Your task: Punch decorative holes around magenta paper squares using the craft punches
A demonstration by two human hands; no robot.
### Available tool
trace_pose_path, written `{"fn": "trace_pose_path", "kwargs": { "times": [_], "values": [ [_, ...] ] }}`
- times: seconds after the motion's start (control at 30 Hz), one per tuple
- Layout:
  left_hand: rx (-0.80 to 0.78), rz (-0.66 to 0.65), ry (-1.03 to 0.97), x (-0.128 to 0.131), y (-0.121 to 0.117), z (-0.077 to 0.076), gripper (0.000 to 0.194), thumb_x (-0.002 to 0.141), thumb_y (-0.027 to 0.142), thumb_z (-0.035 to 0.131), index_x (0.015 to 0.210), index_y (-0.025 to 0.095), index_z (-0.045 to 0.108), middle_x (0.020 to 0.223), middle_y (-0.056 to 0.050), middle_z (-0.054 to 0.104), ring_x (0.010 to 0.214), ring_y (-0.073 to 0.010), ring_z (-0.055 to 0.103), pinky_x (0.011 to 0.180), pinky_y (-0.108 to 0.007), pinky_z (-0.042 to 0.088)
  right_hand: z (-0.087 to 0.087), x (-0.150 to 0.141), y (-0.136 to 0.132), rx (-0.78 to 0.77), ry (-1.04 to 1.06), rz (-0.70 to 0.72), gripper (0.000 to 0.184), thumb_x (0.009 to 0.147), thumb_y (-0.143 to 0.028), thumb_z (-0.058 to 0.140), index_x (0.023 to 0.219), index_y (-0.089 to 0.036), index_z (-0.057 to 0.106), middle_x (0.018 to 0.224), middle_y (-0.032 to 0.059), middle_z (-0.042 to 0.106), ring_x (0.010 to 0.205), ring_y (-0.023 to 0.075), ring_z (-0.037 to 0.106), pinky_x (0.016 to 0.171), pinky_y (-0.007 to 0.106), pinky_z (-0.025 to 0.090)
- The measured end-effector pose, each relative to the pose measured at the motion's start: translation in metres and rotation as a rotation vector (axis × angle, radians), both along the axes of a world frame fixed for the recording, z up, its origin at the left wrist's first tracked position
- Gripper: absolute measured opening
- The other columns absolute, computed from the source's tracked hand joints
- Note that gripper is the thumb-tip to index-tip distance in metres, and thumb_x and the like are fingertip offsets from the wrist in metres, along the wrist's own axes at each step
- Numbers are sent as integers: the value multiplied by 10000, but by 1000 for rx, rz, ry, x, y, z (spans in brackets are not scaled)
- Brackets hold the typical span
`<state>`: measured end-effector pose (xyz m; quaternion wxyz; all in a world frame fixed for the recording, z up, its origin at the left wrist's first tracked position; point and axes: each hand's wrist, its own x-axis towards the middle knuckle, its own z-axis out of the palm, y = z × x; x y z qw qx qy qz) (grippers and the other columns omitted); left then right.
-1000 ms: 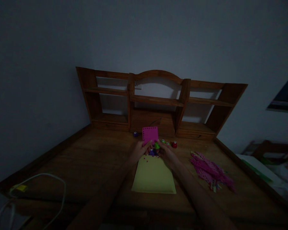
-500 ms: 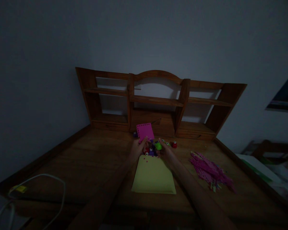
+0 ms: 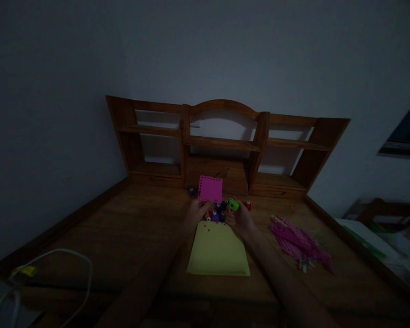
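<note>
From afar, I see the left hand [image 3: 195,214] with fingers pinching a hole-edged pink sheet [image 3: 211,188] over the wooden tabletop [image 3: 150,214]; the right hand [image 3: 242,219] grips a green craft punch [image 3: 233,205]. A slipping grip could drop it, scattering nearby pink paper dots [image 3: 208,230].

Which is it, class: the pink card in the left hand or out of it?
In: the left hand grips the pink card at its lower edge.

The pink sheet [image 3: 210,188] looks like matt paper, the green punch [image 3: 233,205] smooth plastic, the desk [image 3: 143,218] grained wood.
</note>
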<state>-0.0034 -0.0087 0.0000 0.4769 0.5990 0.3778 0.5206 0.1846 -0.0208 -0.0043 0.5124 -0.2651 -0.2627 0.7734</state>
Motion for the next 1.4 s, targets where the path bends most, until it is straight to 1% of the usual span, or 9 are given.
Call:
{"fn": "trace_pose_path", "kwargs": {
  "times": [0.17, 0.27, 0.4, 0.83, 1.0, 1.17, 1.23, 1.3, 1.4],
  "values": [
    [3, -18, 5, 0, -2, 1, 304, 808, 416, 607, 670, 145, 606, 447, 23, 526, 372, -86, 455, 413, -200, 316, -1, 5, -2, -24, 48, 50, 344, 892, -392, 440, 626, -185, 510, 486, -18, 442, 409, 90, 348, 381, 183, 278],
    [-6, -23, 10, 0, -2, 2, 278, 794, 391, 607, 669, 143, 618, 441, 24, 524, 370, -88, 451, 418, -205, 318, -2, 5, -2, 5, 15, 82, 348, 866, -405, 466, 602, -183, 509, 447, -49, 340, 384, 78, 244, 358, 182, 209],
    [-10, -25, 29, 0, 0, 1, 312, 790, 420, 604, 645, 143, 612, 449, 14, 526, 376, -92, 454, 422, -208, 321, -3, 4, -1, 78, -89, 94, 370, 824, -463, 515, 577, -187, 508, 434, -78, 249, 384, 74, 155, 353, 197, 186],
    [25, -68, 46, -2, 5, -5, 272, 819, 369, 580, 703, 132, 646, 487, 7, 543, 396, -89, 456, 421, -201, 309, -1, 3, -1, 187, -128, 122, 490, 812, -592, 525, 520, -209, 431, 406, -78, 264, 368, 72, 166, 353, 207, 185],
    [8, -83, 8, 0, 1, -2, 283, 805, 400, 592, 755, 130, 662, 650, -29, 638, 408, -78, 464, 413, -206, 315, 0, 0, 1, 154, -189, 44, 451, 775, -590, 530, 548, -201, 493, 383, -88, 253, 349, 63, 135, 340, 207, 138],
    [-6, -67, 16, 2, -1, -1, 281, 789, 405, 613, 765, 130, 667, 661, -30, 641, 415, -75, 461, 416, -200, 322, 2, -1, 0, 161, -185, -63, 418, 763, -579, 505, 632, -187, 572, 436, -50, 395, 351, 66, 225, 340, 214, 143],
    [2, -66, 20, 2, -1, -1, 288, 784, 412, 619, 762, 128, 665, 668, -35, 649, 414, -77, 459, 413, -204, 324, 3, -1, -2, 126, -205, -63, 458, 762, -629, 503, 635, -193, 557, 426, -58, 386, 341, 64, 215, 336, 217, 134],
    [14, -69, 25, 2, 0, -2, 282, 775, 407, 630, 755, 127, 661, 648, -29, 643, 410, -78, 455, 412, -207, 327, 4, -1, -4, 93, -233, -60, 459, 745, -640, 561, 623, -199, 523, 400, -85, 329, 336, 55, 179, 335, 213, 122],
    [21, -68, 34, 2, 0, -2, 276, 764, 400, 650, 755, 124, 659, 623, -18, 627, 409, -80, 452, 413, -211, 333, 6, -3, -8, 99, -278, -105, 400, 684, -512, 726, 623, -199, 484, 406, -116, 285, 353, 40, 157, 340, 200, 120]
  ]
}}
